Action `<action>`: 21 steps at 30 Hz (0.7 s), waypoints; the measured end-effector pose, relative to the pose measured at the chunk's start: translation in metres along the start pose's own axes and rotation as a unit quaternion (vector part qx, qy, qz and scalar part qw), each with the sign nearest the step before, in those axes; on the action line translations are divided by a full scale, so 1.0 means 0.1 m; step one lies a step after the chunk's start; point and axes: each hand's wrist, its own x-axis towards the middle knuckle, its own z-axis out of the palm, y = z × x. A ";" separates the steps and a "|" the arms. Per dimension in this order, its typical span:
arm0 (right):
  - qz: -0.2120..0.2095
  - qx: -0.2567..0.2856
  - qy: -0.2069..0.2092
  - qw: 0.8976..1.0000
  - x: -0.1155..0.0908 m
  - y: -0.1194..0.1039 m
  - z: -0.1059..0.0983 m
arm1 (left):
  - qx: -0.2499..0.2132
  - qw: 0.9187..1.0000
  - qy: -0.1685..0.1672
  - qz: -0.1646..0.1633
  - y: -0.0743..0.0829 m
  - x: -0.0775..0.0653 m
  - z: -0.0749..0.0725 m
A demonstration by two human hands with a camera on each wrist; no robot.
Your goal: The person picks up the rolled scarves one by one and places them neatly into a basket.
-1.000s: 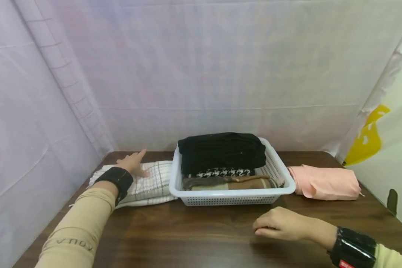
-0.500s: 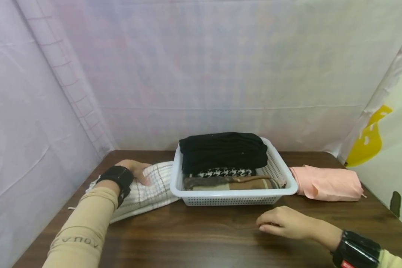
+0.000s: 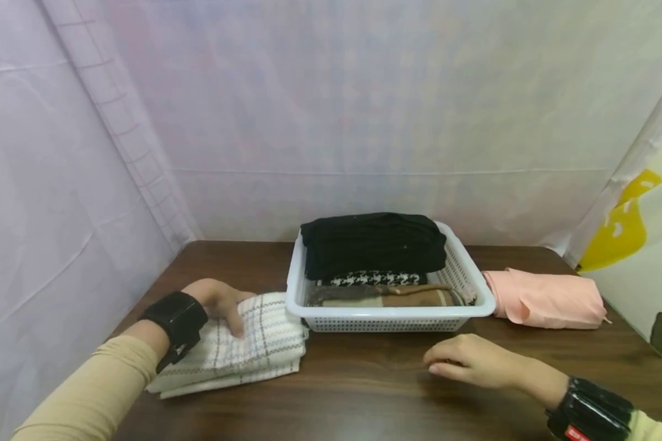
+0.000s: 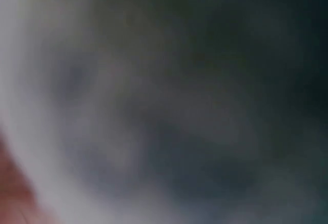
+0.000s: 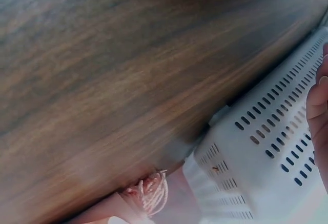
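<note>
Head feed shows me dark brown wood-grain table (image 3: 358, 398), streaky grain, glossy patch of light near front, 2 far corners rounded. I count 3 items directly on it, side by side. Left: white checked cloth (image 3: 273, 334), folded in layers; can't tell if whole underside lies flat. Middle: white perforated plastic basket (image 3: 391, 312), upright. Right: pink rolled cloth (image 3: 565, 300), lying lengthwise just beside basket; my right-wrist feed shows its pink fringe (image 5: 154, 192) against wood.

Curtained booth (image 3: 38, 202), white hanging sheets (image 3: 364, 116), wood-grain table (image 3: 358, 392)
</note>
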 end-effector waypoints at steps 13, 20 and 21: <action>0.006 0.020 0.005 1.000 0.03 -0.01 -0.03 | 0.162 0.985 0.018 0.064 0.33 -0.28 0.45; 0.002 0.047 0.012 0.999 0.04 -0.01 -0.03 | 0.172 0.975 0.100 0.102 0.46 -0.33 0.66; 0.000 0.048 0.014 0.999 0.04 -0.01 -0.03 | 0.168 0.974 0.107 0.106 0.48 -0.32 0.69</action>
